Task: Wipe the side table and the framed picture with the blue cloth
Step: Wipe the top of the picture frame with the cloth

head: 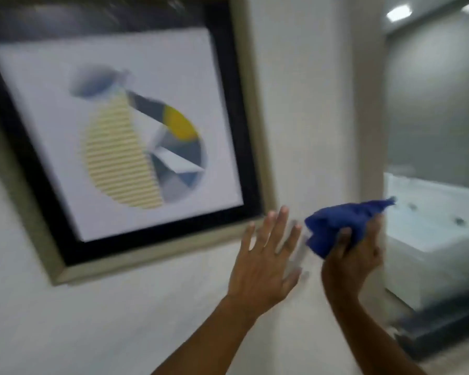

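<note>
Two bare forearms rise from the lower edge of the view, angled up and slightly leftward. The left hand (266,255) is spread flat, palm facing away, its fingers (280,220) extended and fanned apart; their tips lie just at the lower right corner of the framed picture (136,131), though the blur hides whether they touch it. The right hand (355,253) sits beside the left, farther from that corner, wrist bent back, with its thumb and fingers closed around a bunched blue cloth (341,220) that sticks out above and to the left of the knuckles.
</note>
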A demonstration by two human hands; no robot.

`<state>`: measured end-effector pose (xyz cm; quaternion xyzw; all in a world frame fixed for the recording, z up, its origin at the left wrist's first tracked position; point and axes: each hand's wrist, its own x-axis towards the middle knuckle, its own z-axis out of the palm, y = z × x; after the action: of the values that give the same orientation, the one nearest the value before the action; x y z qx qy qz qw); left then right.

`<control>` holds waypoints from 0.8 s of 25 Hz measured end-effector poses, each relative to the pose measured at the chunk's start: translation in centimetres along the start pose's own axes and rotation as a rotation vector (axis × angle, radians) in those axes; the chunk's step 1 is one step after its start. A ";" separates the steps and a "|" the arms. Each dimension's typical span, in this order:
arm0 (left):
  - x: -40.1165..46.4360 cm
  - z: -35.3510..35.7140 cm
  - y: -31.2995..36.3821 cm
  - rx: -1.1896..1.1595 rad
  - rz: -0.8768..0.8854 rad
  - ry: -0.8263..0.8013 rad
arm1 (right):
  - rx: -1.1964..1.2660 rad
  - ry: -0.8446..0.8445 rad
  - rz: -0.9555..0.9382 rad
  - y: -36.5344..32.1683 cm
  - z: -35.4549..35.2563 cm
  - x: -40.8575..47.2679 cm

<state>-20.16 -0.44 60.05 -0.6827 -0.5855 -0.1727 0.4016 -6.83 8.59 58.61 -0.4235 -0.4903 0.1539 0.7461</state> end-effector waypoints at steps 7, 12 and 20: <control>3.7 -20.1 -24.3 0.438 -0.324 0.302 | 0.309 0.084 -0.243 -26.1 12.3 7.6; 0.2 -24.1 -35.0 0.514 -0.386 0.233 | 0.232 0.030 -0.329 -35.3 17.4 9.0; 0.1 -23.5 -36.3 0.424 -0.320 0.292 | -0.138 -0.045 -0.337 -37.1 20.9 7.1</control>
<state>-48.65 -18.29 87.17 -0.4509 -0.6447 -0.2039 0.5827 -28.39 1.19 95.32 -0.3822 -0.5802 0.0022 0.7193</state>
